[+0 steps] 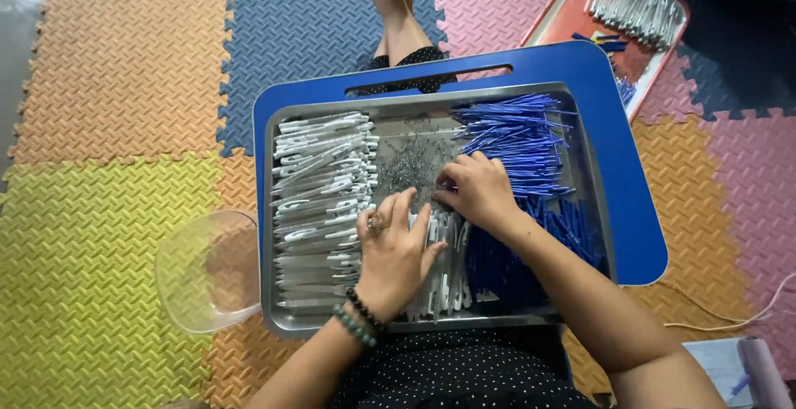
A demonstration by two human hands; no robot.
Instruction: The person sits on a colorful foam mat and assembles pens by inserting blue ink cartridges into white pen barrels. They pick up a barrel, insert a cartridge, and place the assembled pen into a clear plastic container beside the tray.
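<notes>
A: Springs point(412, 163) piled mid-tray point(531, 319), right hand point(479, 191) pinching there?

B: Fingertips hidden, can't tell its grip. Left hand point(396, 253) lies flat, open, on white pen barrels point(319, 179).

I'm sitting on the floor at home, doing piecework by the look of it: interlocking foam play mats point(124, 61) in orange, yellow, blue and pink under me, a blue lap desk point(630, 169) across my legs, a metal tray point(348, 324) full of pen parts, and a second tray point(572, 11) of finished pens beside me.
</notes>
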